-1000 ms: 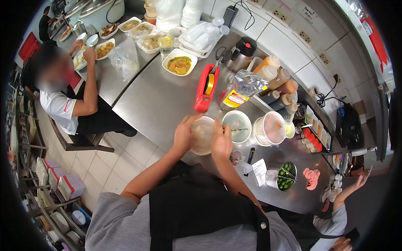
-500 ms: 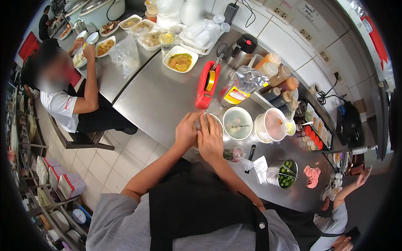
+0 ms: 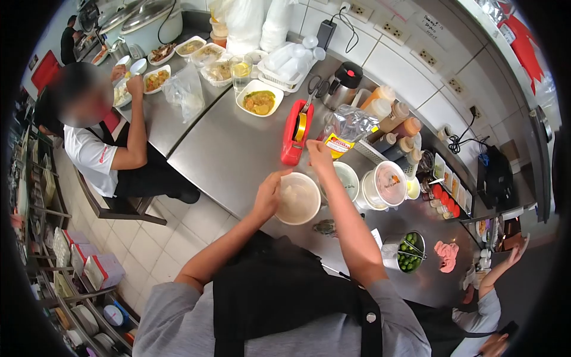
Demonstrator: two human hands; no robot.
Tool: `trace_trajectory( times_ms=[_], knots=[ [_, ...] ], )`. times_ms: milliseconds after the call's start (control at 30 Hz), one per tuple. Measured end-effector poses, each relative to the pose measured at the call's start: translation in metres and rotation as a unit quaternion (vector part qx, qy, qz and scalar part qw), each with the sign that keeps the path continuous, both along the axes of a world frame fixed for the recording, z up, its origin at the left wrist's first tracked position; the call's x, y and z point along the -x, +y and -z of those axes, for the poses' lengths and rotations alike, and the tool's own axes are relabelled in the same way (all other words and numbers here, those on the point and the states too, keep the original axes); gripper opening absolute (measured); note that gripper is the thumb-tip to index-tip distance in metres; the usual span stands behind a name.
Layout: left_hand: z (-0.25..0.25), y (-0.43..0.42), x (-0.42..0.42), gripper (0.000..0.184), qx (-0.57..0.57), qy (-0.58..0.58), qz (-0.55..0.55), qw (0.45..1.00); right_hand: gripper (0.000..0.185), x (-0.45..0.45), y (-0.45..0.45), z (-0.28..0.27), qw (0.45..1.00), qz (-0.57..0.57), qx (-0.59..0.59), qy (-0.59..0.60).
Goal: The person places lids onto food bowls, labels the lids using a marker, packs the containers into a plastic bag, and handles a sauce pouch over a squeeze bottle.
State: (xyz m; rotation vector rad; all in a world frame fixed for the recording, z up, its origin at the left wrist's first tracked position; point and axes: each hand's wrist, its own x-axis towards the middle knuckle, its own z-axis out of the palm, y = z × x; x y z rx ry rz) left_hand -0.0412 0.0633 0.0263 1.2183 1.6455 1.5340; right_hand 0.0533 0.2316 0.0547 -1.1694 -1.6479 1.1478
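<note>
A round plastic tub (image 3: 297, 199) with a pale top stands near the counter's front edge. My left hand (image 3: 270, 193) is closed against the tub's left side. Beyond the tub, my right hand (image 3: 320, 157) is raised with its fingers curled together; what they hold, if anything, does not show. It is between the red tape dispenser (image 3: 291, 146) and a foil pouch (image 3: 342, 140) with a yellow label. Partly behind my right forearm stands a lidded tub (image 3: 348, 179). Another lidded tub (image 3: 391, 181) is to its right.
Scissors (image 3: 313, 89) rest at the dispenser's far end. A bowl of stew (image 3: 260, 102), a thermal jug (image 3: 344, 86) and sauce bottles (image 3: 395, 119) stand farther back. To the right are a pail of green limes (image 3: 410, 253) and a pink cloth (image 3: 445, 256). A person (image 3: 98, 143) sits at left.
Both hands were together over the tub. My right hand has moved away, up and right toward the foil pouch, uncovering the tub's top. My left hand has shifted to the tub's left side.
</note>
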Motion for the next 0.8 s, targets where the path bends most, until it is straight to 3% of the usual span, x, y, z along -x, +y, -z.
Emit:
trace_trajectory(
  times_ms=[67,133,167,200,233,267,333,400,467,600,667,800],
  knots=[
    [-0.002,0.004,0.001,0.033,0.0,0.02,-0.01,1.0,0.024,0.011,0.011,-0.019,0.954,-0.049,0.264,-0.131],
    [-0.006,0.011,0.007,0.034,0.001,0.037,-0.02,0.999,0.025,0.018,0.018,-0.007,0.955,-0.046,0.286,-0.065],
    [-0.008,0.017,0.013,0.035,0.016,-0.02,-0.018,1.0,0.026,0.022,0.021,0.002,0.949,-0.045,0.312,-0.004],
    [-0.01,0.023,0.02,0.036,0.032,-0.076,-0.016,0.996,0.026,0.024,0.013,-0.001,0.95,-0.044,0.31,0.0],
    [-0.01,0.028,0.029,0.036,0.03,-0.072,-0.014,0.997,0.027,0.024,-0.003,-0.009,0.978,-0.061,0.2,0.015],
    [-0.01,0.033,0.042,0.037,0.086,-0.141,0.029,0.986,0.028,0.02,-0.02,-0.017,0.993,-0.077,0.088,0.028],
    [-0.011,0.042,0.064,0.038,0.144,-0.209,0.074,0.964,0.019,-0.007,-0.092,-0.062,0.983,-0.18,0.003,-0.018],
    [-0.014,0.054,0.079,0.041,0.219,-0.246,0.165,0.929,0.014,-0.039,-0.178,-0.116,0.928,-0.37,-0.046,-0.033],
    [-0.017,0.067,0.083,0.045,0.241,-0.246,0.198,0.918,0.013,-0.054,-0.222,-0.122,0.854,-0.52,0.018,0.012],
    [-0.021,0.095,0.081,0.059,0.303,-0.208,0.215,0.905,0.013,-0.064,-0.236,-0.145,0.85,-0.519,0.087,-0.009],
    [-0.021,0.102,0.076,0.065,0.324,-0.194,0.213,0.901,0.014,-0.066,-0.242,-0.153,0.862,-0.503,0.03,-0.05],
    [-0.023,0.108,0.067,0.073,0.333,-0.127,0.164,0.92,0.014,-0.088,-0.247,-0.153,0.868,-0.496,0.007,0.007]
  ],
)
